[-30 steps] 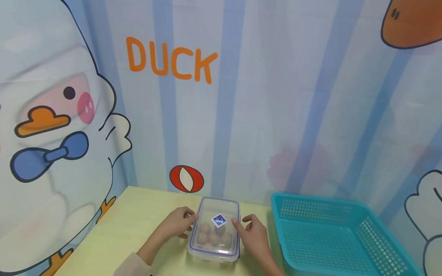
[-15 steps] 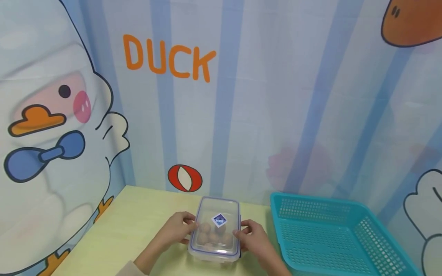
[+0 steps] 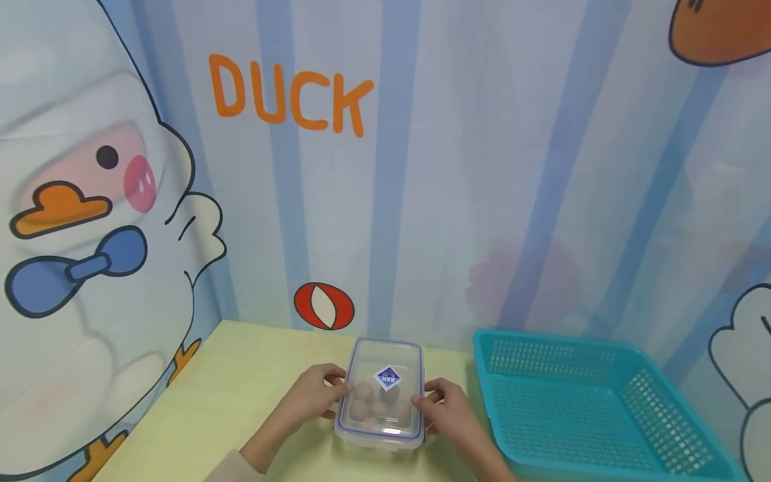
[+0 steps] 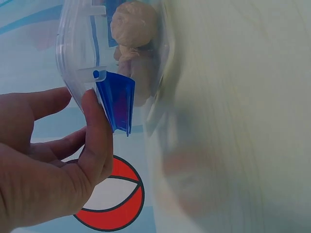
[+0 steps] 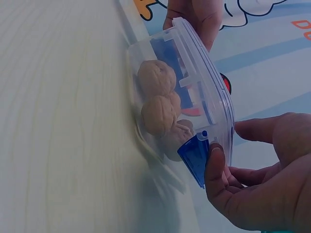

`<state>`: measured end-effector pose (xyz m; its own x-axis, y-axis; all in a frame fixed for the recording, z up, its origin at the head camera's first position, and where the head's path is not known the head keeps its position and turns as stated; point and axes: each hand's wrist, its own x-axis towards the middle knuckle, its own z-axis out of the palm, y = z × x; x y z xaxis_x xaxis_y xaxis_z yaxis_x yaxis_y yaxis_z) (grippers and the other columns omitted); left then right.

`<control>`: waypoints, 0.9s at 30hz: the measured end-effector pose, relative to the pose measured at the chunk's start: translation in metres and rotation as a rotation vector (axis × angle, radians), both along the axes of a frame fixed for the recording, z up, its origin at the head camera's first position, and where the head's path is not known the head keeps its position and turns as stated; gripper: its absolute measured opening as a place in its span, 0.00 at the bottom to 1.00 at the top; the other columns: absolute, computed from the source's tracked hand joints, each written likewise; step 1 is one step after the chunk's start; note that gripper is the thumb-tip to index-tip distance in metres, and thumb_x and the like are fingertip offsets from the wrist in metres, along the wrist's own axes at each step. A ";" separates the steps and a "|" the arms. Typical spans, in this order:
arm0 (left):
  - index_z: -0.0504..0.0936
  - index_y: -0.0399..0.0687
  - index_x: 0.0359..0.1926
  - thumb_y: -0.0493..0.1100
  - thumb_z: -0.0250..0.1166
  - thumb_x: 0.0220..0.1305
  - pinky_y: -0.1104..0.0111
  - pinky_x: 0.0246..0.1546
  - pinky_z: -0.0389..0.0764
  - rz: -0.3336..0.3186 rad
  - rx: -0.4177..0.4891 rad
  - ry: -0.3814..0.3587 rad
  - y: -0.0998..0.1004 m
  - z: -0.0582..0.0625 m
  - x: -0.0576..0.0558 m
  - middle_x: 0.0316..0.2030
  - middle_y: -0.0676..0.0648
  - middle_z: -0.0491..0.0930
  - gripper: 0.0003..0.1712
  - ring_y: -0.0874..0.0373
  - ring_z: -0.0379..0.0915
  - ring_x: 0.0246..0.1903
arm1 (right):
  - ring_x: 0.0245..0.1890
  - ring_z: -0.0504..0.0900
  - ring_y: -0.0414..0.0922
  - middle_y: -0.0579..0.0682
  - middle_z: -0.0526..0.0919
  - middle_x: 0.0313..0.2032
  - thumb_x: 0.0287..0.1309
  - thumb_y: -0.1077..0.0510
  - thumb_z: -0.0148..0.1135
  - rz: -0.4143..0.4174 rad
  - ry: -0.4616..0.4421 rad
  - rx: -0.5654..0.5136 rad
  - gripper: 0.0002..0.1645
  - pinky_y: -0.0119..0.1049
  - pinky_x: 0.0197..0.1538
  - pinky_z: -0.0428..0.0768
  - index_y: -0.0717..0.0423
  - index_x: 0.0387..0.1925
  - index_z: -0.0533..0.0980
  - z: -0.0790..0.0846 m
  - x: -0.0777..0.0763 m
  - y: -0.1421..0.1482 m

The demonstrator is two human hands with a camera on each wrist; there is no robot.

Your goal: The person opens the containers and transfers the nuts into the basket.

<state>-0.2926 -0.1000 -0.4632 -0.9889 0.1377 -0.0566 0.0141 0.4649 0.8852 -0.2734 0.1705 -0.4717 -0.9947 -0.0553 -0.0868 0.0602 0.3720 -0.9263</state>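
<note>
A clear plastic food container (image 3: 381, 422) with a blue-rimmed lid stands on the table between the hands. Several brown, wrinkled, walnut-like balls (image 5: 158, 115) lie inside it. The left hand (image 3: 313, 395) holds the lid's left edge, thumb on top and fingers along the side. Opposite, the right hand (image 3: 448, 414) pinches the lid's right edge the same way. Blue side latches hang folded outward: one latch (image 4: 118, 102) is by the left fingers, the other latch (image 5: 195, 159) by the right. The lid (image 3: 385, 355) lies on the container; whether its rim is lifted, I cannot tell.
A turquoise perforated basket (image 3: 572, 462) stands to the right of the container. The pale yellow table (image 3: 253, 355) meets a printed duck curtain (image 3: 452, 167) at the back and left.
The right fingers, spread apart from the edge earlier, have come in against the lid's right edge. The left hand has closed onto the left edge. The container has shifted slightly right.
</note>
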 end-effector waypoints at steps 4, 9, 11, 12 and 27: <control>0.81 0.31 0.57 0.39 0.70 0.70 0.62 0.29 0.87 0.001 -0.013 0.018 0.001 0.001 0.000 0.40 0.44 0.78 0.20 0.53 0.79 0.36 | 0.32 0.82 0.47 0.57 0.77 0.39 0.70 0.57 0.67 0.016 0.001 0.022 0.27 0.42 0.36 0.86 0.73 0.60 0.74 0.004 0.001 0.002; 0.81 0.30 0.59 0.40 0.70 0.70 0.63 0.28 0.87 0.002 -0.036 0.053 0.003 0.004 0.001 0.39 0.45 0.79 0.22 0.54 0.79 0.35 | 0.32 0.82 0.47 0.57 0.78 0.38 0.69 0.57 0.68 0.029 0.021 0.035 0.28 0.43 0.37 0.86 0.74 0.60 0.73 0.006 0.004 0.002; 0.81 0.30 0.59 0.40 0.71 0.70 0.63 0.27 0.87 0.001 -0.032 0.070 0.004 0.007 0.002 0.39 0.45 0.79 0.23 0.54 0.79 0.35 | 0.32 0.82 0.46 0.56 0.77 0.38 0.70 0.57 0.68 0.032 0.035 0.038 0.28 0.43 0.37 0.86 0.75 0.61 0.73 0.006 0.005 0.003; 0.81 0.30 0.60 0.39 0.71 0.70 0.63 0.27 0.87 -0.001 -0.027 0.077 0.005 0.009 0.003 0.39 0.45 0.79 0.23 0.54 0.80 0.35 | 0.32 0.81 0.46 0.56 0.77 0.37 0.70 0.58 0.68 0.034 0.042 0.038 0.28 0.43 0.36 0.86 0.75 0.61 0.73 0.007 0.006 0.004; 0.80 0.32 0.62 0.40 0.71 0.71 0.59 0.25 0.87 -0.032 -0.004 0.127 0.006 0.030 0.008 0.40 0.45 0.80 0.23 0.53 0.82 0.37 | 0.31 0.81 0.46 0.55 0.78 0.36 0.70 0.58 0.69 0.021 0.122 -0.017 0.29 0.42 0.36 0.85 0.77 0.61 0.74 0.027 0.018 0.009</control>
<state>-0.2849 -0.0938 -0.4329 -0.9833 0.1690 0.0677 0.1403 0.4663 0.8735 -0.2558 0.1798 -0.4444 -0.9964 -0.0767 0.0362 -0.0613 0.3564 -0.9323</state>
